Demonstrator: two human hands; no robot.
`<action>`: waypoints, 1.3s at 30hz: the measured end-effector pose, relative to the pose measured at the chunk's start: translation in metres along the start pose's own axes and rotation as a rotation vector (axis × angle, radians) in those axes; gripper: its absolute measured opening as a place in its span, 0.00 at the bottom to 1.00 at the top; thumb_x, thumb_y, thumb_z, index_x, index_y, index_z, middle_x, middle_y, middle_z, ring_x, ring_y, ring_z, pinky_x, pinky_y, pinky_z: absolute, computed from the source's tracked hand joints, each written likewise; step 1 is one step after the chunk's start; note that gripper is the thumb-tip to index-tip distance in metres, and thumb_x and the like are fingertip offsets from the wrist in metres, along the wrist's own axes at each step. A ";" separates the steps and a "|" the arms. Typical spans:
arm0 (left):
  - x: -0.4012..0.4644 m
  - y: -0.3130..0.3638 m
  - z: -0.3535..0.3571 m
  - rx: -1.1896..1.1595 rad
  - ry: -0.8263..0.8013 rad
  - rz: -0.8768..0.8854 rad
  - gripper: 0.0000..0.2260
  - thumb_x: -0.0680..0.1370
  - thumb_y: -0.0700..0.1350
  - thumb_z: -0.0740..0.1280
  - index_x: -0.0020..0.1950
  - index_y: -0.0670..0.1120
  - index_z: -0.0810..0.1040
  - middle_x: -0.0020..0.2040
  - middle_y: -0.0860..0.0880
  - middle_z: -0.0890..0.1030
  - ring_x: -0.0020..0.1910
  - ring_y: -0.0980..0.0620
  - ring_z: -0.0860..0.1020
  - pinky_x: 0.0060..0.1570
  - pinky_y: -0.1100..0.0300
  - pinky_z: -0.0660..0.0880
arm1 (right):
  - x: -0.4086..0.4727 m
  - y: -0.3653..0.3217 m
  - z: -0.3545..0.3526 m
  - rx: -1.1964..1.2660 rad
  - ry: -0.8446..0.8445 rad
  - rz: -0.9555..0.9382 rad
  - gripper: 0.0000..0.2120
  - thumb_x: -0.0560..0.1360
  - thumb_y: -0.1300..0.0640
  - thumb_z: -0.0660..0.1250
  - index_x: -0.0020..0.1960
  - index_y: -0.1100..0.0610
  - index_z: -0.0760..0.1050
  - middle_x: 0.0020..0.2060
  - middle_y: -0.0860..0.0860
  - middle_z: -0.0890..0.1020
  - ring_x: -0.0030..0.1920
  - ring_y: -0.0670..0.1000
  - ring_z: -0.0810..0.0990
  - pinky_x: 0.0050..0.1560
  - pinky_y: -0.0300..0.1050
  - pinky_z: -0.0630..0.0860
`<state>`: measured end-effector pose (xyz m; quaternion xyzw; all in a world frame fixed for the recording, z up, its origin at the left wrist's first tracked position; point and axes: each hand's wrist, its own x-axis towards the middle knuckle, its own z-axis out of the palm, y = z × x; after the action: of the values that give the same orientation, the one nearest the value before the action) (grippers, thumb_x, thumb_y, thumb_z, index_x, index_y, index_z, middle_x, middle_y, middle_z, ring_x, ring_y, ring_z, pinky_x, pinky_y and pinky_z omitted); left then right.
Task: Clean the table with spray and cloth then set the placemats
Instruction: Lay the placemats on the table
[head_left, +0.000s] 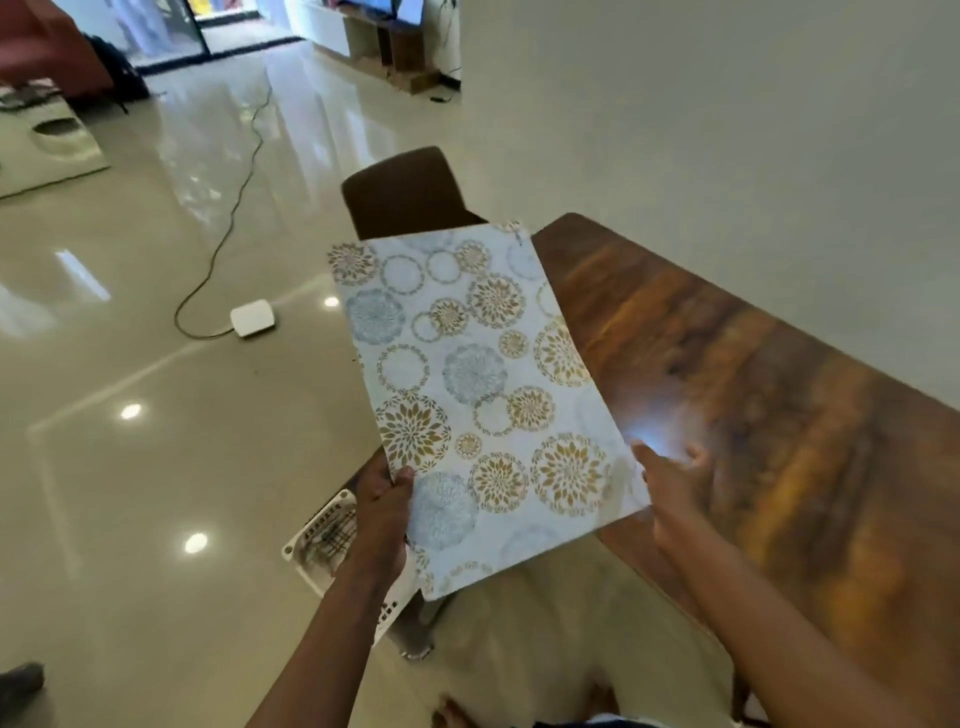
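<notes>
Blue-and-gold placemat hangs in the air over the near edge of the table, gripped only by the left hand, right hand loose-fingered beside it, so 1 slip could drop it to the floor.

A: Left hand?
B: Forearm reaching forward, thumb on top, fingers curled under, pinching the placemat.
A: Right hand?
B: Forearm forward, thumb at the placemat's edge. Fingers blurred, grip unclear.

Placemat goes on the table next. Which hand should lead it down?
Probably right. The right hand is over the table, at the placemat edge nearest it; the left hand grips the opposite side, over the floor.
</notes>
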<state>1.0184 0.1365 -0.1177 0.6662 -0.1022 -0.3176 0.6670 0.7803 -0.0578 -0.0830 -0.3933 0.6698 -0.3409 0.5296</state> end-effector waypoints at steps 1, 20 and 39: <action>0.000 -0.002 0.011 0.024 -0.050 -0.004 0.18 0.87 0.32 0.58 0.69 0.52 0.75 0.60 0.61 0.83 0.60 0.58 0.80 0.64 0.51 0.78 | 0.009 -0.004 -0.017 -0.054 0.044 -0.051 0.32 0.73 0.51 0.77 0.72 0.51 0.67 0.62 0.55 0.79 0.56 0.56 0.81 0.60 0.60 0.81; -0.044 -0.041 0.241 0.128 -0.492 -0.249 0.13 0.87 0.37 0.62 0.70 0.45 0.79 0.64 0.37 0.85 0.62 0.33 0.84 0.64 0.29 0.78 | 0.115 -0.008 -0.253 0.108 0.017 0.044 0.12 0.72 0.63 0.79 0.52 0.62 0.80 0.46 0.61 0.87 0.46 0.64 0.87 0.49 0.68 0.84; -0.059 -0.042 0.395 0.158 -0.726 -0.304 0.15 0.89 0.42 0.59 0.76 0.49 0.71 0.65 0.42 0.85 0.62 0.37 0.85 0.64 0.31 0.78 | 0.139 -0.020 -0.349 0.270 0.375 -0.076 0.07 0.76 0.64 0.75 0.51 0.56 0.80 0.47 0.55 0.85 0.48 0.60 0.86 0.52 0.63 0.83</action>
<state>0.7393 -0.1524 -0.1047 0.5677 -0.2555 -0.6186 0.4795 0.4244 -0.1758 -0.0550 -0.2737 0.6895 -0.5144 0.4303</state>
